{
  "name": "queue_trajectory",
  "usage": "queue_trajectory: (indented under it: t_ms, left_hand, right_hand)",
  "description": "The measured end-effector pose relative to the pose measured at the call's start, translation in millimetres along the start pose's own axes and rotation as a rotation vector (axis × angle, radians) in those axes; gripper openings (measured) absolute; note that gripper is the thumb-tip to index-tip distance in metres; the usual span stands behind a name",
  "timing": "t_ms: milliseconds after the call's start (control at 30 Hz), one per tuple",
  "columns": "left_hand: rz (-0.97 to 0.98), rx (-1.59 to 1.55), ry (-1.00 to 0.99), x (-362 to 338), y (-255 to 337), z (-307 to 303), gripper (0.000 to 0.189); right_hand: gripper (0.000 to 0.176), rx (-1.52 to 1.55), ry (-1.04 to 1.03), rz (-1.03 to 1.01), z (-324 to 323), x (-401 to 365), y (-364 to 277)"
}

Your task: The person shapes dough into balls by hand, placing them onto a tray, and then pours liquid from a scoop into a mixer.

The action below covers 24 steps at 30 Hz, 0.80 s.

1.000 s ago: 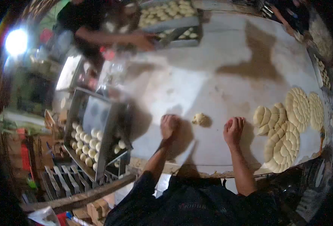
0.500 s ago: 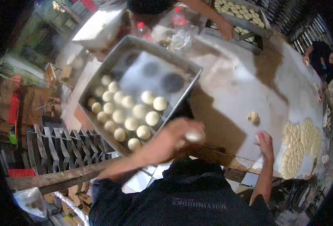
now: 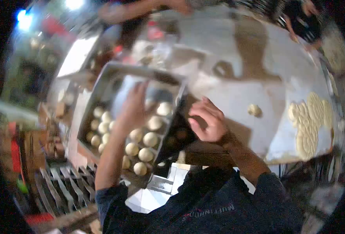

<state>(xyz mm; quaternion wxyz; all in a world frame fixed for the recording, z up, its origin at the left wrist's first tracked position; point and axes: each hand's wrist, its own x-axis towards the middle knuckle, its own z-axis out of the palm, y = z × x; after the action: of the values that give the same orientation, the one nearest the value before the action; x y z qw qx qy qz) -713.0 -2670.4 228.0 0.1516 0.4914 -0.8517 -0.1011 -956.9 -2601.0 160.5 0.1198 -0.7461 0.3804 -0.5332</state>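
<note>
My left hand (image 3: 134,106) reaches into a square metal tray (image 3: 91,105), over the rows of round dough balls (image 3: 145,155). Motion smears its fingers, and I cannot tell whether a dough ball is in them. My right hand (image 3: 209,121) hovers at the tray's right side, fingers loosely bent and the thumb apart, with nothing visible between them. Further right on the floured table (image 3: 227,91) lies a small rough lump of dough (image 3: 254,110). My left forearm hides part of the dough balls.
Flattened, cut dough pieces (image 3: 308,121) lie at the table's right. Red-capped bottles (image 3: 154,32) stand behind the tray. Another person's arm (image 3: 141,11) stretches across the far side, and a person in dark clothes (image 3: 303,21) is at the far right. Metal racks (image 3: 65,185) sit lower left.
My left hand has gone from the tray's front right, where it held a dough ball, into the tray. My right hand has moved left from near the dough lump. The camera view has shifted.
</note>
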Motion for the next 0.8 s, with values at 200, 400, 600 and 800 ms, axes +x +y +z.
queue_trajectory:
  t_ms: [200, 400, 600, 800]
  left_hand:
    - [0.85, -0.399, -0.446, 119.8, 217.3, 0.6, 0.07]
    - [0.458, -0.587, -1.134, 223.5, 364.0, 289.0, 0.059]
    - [0.322, -0.162, -0.459, 238.6, 489.5, 482.3, 0.049]
    - [0.178, -1.101, -0.905, 263.7, 427.9, 588.4, 0.048]
  right_hand:
    - [0.008, -0.354, 0.135, 0.579, -137.0, -198.2, 79.7]
    - [0.011, -0.288, 0.36, 0.867, -259.7, -315.4, 109.3]
    - [0.017, -0.376, 0.439, 0.694, -272.3, -351.9, 140.5]
    - [0.032, 1.26, 0.931, 1.06, -309.4, -327.3, 175.0]
